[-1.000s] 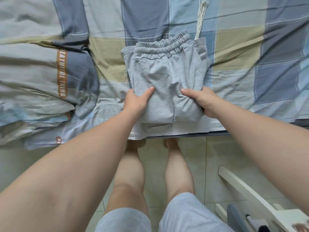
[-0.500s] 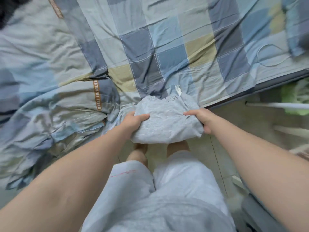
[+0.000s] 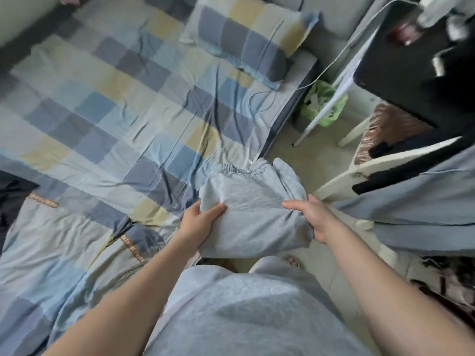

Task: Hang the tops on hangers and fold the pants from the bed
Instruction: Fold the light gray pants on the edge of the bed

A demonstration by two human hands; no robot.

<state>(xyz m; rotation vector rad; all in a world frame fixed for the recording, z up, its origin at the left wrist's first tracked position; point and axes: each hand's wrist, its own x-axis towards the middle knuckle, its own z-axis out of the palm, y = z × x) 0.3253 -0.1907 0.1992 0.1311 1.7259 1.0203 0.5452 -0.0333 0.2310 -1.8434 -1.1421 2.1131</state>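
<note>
Head view: white chair (image 3: 372,165) stands just beside the folded pants (image 3: 252,211).

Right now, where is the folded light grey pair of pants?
In the head view, centre-right: the folded light grey pants are held between the left hand and right hand, at the edge of the checked bed sheet, beside the white chair.

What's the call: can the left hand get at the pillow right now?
Probably not. The left hand and right hand both grip the folded pants, so it isn't free, and the pillow lies at the far end of the bed, well past it.
</note>
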